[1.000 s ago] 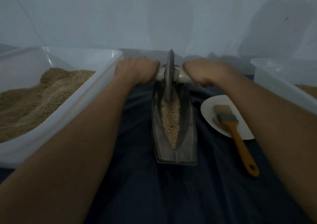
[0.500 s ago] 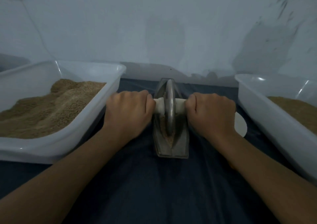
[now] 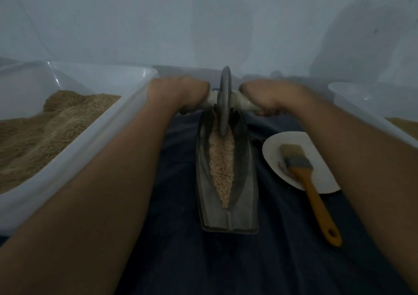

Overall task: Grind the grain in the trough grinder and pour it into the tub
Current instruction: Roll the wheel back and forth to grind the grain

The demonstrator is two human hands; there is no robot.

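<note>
While no writing shows, left hand [image 3: 178,93] and right hand [image 3: 271,98] each grip the wheel's handle [image 3: 211,101], fingers curled.

Dull metal, glossy plastic, matt cloth

The trough grinder [image 3: 228,206] and its wheel [image 3: 224,100] looked like dull grey metal, the axle handle [image 3: 243,103] smooth and pale. The grain [image 3: 221,166] was coarse. The left tub [image 3: 74,152] was glossy translucent plastic; the desk cloth [image 3: 271,260] matt, dark; the brush [image 3: 314,195] handle smooth, orange.
</note>
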